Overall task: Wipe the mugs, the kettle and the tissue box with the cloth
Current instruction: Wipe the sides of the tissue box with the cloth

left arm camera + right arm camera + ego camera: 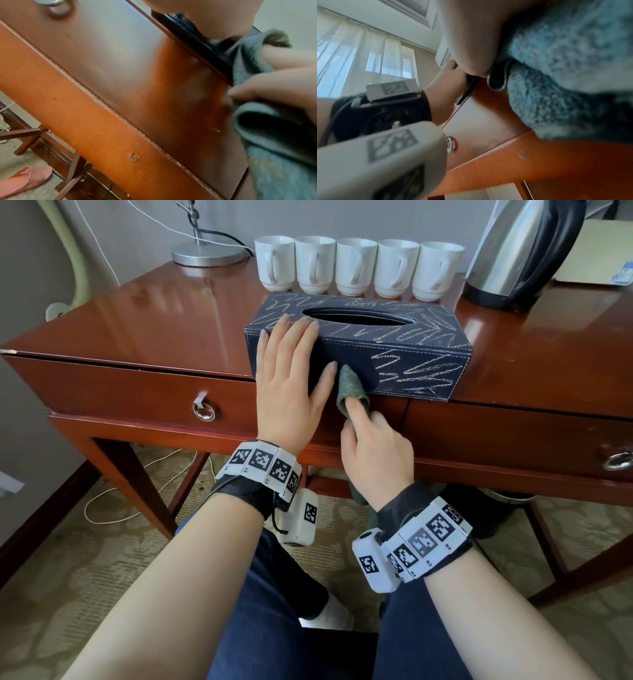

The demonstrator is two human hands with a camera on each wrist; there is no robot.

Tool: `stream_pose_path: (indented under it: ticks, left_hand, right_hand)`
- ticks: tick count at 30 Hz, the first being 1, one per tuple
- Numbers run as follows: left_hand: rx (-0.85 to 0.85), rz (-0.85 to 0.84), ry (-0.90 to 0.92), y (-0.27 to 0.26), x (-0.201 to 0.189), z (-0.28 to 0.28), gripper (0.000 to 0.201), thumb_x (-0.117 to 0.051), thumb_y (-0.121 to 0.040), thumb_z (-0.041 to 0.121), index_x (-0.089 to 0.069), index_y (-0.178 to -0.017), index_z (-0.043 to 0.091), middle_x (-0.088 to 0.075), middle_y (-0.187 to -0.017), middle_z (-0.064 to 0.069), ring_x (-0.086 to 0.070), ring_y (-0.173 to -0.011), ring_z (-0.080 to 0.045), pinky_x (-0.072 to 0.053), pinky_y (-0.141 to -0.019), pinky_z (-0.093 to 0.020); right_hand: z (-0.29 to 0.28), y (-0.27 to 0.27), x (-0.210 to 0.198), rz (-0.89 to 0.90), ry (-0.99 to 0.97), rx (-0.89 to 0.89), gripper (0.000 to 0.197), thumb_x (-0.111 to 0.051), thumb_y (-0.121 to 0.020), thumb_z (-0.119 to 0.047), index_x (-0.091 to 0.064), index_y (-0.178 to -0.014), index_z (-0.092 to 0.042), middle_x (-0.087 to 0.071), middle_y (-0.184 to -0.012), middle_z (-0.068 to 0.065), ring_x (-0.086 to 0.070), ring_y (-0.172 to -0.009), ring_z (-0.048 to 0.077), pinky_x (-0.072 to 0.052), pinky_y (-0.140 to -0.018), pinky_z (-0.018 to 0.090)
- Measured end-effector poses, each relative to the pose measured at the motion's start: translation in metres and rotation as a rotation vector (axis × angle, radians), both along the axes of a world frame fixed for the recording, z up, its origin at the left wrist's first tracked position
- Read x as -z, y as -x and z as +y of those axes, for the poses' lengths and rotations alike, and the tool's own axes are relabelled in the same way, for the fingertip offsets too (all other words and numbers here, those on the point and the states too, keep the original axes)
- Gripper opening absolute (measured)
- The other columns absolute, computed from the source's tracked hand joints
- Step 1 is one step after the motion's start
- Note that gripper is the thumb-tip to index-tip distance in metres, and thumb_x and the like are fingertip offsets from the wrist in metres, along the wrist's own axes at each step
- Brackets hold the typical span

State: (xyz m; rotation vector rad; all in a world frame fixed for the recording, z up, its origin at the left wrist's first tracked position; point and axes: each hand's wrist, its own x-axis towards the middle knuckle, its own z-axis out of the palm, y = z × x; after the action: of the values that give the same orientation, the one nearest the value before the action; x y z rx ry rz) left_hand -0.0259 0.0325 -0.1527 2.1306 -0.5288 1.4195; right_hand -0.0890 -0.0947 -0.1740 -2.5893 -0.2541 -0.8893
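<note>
- Red-brown polished wood makes up the desk (137,323), and a ring pull (203,410) is seen on its left drawer front.
- A round metal lamp base (209,253) is set at the back left of the desktop.
- The left hand (291,385) is laid over the left end of the tissue box (394,357), its fingers straight and spread across the top edge, with the thumb down the front face.
- The dark blue tissue box is placed at the desk's front edge, with pale zigzag scribbles on its top and on the right part of its front.
- A grey-green cloth (351,386) is wrapped over the extended forefinger of the right hand (376,446) and pressed against the box front, just beside the left thumb; the remaining fingers are curled round the cloth's loose end.
- Five white mugs (358,266) are lined up in a row behind the box, handles toward the camera.
- A steel kettle (520,251) with a black handle is stood at the back right, just beside the last mug.
</note>
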Motion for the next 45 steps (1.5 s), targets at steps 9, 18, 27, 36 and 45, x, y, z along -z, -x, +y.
stream_pose_path:
  ticks: [9,18,27,36,45]
  left_hand:
    - [0.006,-0.009,-0.010,-0.001,0.001,0.000,0.043,-0.058,-0.098,0.022,-0.053,-0.132,-0.004,-0.055,-0.137,-0.019,-0.033,-0.137,-0.030,-0.010,-0.122,-0.037]
    - [0.035,0.019,-0.007,0.001,0.000,0.001,0.042,-0.054,-0.099,0.021,-0.052,-0.134,-0.004,-0.053,-0.140,-0.018,-0.032,-0.138,-0.031,-0.008,-0.122,-0.035]
    - [0.086,0.214,0.359,0.016,-0.003,0.000,0.066,-0.051,-0.101,0.024,-0.021,-0.149,-0.010,-0.014,-0.159,-0.028,-0.011,-0.149,-0.030,-0.010,-0.124,-0.038]
    - [0.316,0.512,1.071,0.017,-0.032,-0.008,0.062,-0.071,-0.088,0.038,-0.044,-0.138,0.013,-0.053,-0.133,0.002,-0.051,-0.123,-0.008,-0.043,-0.107,-0.028]
    - [0.335,0.518,1.157,0.012,-0.037,-0.011,0.047,-0.073,-0.085,0.026,-0.047,-0.123,0.016,-0.049,-0.117,0.010,-0.053,-0.111,-0.006,-0.044,-0.093,-0.020]
  right_hand:
    - [-0.008,0.003,0.000,-0.079,-0.053,0.090,0.038,-0.041,-0.090,-0.023,-0.058,-0.123,-0.016,-0.060,-0.067,0.011,-0.056,-0.047,0.035,-0.030,-0.049,0.027]
    - [-0.007,-0.003,-0.015,-0.139,-0.023,0.064,0.039,-0.040,-0.087,-0.024,-0.061,-0.120,-0.018,-0.060,-0.066,0.011,-0.055,-0.046,0.035,-0.028,-0.047,0.026]
    - [-0.015,0.012,0.002,-0.020,-0.059,0.068,0.039,-0.058,-0.088,-0.012,-0.056,-0.127,-0.012,-0.063,-0.069,0.013,-0.059,-0.053,0.037,-0.032,-0.052,0.028]
    - [-0.015,0.002,-0.016,-0.080,-0.077,0.063,0.038,-0.053,-0.088,-0.014,-0.057,-0.126,-0.014,-0.061,-0.069,0.012,-0.057,-0.053,0.037,-0.034,-0.051,0.029]
    - [-0.015,0.012,-0.001,0.060,-0.047,0.089,0.043,-0.055,-0.089,-0.012,-0.054,-0.132,-0.015,-0.062,-0.074,0.015,-0.059,-0.058,0.038,-0.031,-0.054,0.030]
